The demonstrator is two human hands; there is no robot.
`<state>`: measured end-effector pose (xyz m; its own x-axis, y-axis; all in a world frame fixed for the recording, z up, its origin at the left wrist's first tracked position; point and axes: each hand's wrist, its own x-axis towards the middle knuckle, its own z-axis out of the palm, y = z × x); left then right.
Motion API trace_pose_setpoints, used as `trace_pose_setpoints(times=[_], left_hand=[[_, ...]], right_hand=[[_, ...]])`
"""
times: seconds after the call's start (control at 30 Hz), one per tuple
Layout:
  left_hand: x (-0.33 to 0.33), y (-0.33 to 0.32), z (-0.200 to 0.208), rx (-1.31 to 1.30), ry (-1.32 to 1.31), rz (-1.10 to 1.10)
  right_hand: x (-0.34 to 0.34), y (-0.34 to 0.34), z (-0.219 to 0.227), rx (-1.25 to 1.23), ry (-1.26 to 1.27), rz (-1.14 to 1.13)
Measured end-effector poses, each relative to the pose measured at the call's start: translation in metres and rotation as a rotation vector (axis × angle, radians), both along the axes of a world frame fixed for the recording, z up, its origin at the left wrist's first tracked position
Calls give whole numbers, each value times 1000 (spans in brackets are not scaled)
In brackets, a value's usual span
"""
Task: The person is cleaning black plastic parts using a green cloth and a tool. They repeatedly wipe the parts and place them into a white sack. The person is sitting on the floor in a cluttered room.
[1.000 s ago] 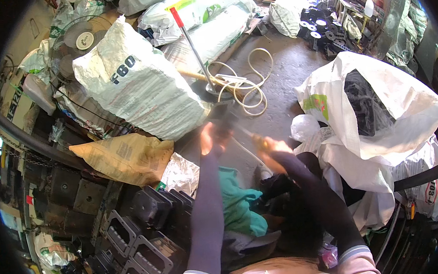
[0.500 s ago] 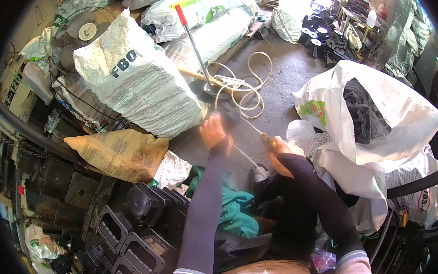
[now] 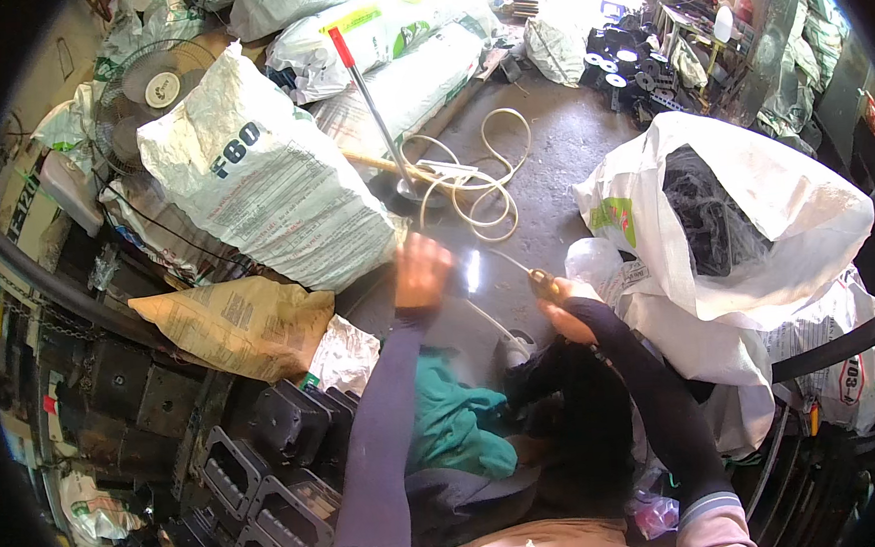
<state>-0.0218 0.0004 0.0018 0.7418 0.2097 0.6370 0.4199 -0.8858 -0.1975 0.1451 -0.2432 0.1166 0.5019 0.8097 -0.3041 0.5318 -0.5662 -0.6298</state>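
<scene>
Motion smears my left hand (image 3: 423, 271), which is raised in front of the white printed sack; whether its fingers hold anything cannot be made out. Right beside it a bright white gleam (image 3: 473, 271) shows against the dark grey. My right hand (image 3: 571, 300) is wrapped round a small brownish-gold hand tool (image 3: 541, 281), its tip pointing up and left. A thin cream hose or cord (image 3: 497, 175) lies in loops on the floor beyond and runs toward this tool. Below, between my forearms, lies a green cloth (image 3: 456, 413).
An open white sack (image 3: 631, 161) with dark contents stands at the right. To the left are a large printed sack (image 3: 283, 198), a brown paper bag (image 3: 245, 320), a fan (image 3: 161, 90) and stacked black plastic parts (image 3: 272, 509). A red-handled metal pole (image 3: 372, 107) rises beyond.
My left hand has moved slightly down and left, and a bright gleam now shows beside it. My right hand keeps the tool, nearly in place. The whole view has shifted a little.
</scene>
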Motion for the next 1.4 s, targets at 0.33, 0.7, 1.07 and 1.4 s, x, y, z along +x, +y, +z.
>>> trace_pose_setpoints(times=[0.33,0.7,1.07,1.4], left_hand=[[3,-8,-10,-7,72,-189],[0,-12,3,109,52,-1],[3,-19,4,54,124,-247],[4,-25,4,194,132,-376]], right_hand=[[-18,1,22,-16,28,105],[-38,-16,24,-85,-116,97],[-29,11,27,-95,-125,162],[44,56,-6,211,582,356]])
